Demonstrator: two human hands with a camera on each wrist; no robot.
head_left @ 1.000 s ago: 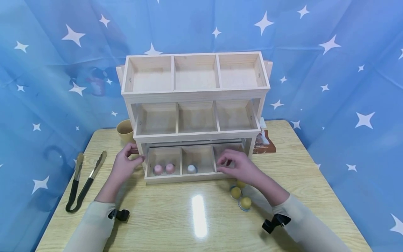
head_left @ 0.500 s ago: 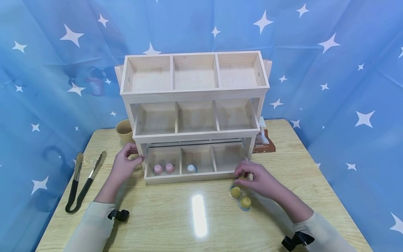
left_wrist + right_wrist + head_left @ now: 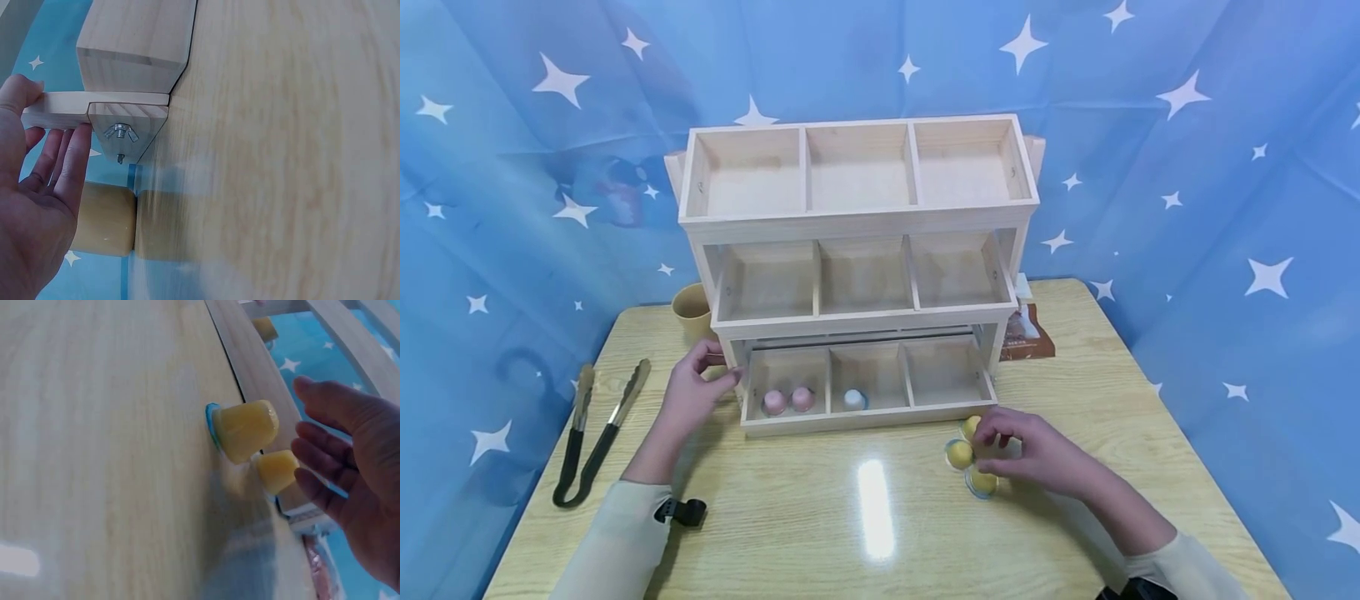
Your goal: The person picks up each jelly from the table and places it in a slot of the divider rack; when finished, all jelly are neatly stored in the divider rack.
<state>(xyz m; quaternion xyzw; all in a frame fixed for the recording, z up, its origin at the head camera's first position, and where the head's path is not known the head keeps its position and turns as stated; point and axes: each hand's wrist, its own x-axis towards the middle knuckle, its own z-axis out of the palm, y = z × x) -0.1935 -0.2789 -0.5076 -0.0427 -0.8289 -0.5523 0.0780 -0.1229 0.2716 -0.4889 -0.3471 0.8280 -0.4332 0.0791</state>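
A three-tier wooden shelf stands on the table, each tray split into three compartments. With thumb above and fingers below, my left hand grips the shelf's left wooden leg. My right hand hovers beside three yellow jelly cups in front of the bottom tray's right end. Its fingers are bent loosely and hold nothing; a gap shows between them and the cups in the right wrist view. Two pink jelly cups sit in the bottom left compartment, and a white one in the middle compartment.
Black-handled tongs lie at the table's left side. A tan cup stands behind my left hand. A brown package lies by the shelf's right side. A starred blue curtain hangs behind the table.
My right hand has moved out of the bottom right compartment, down and rightward to beside the yellow jelly cups. The left hand stays on the shelf leg. The head view has shifted slightly.
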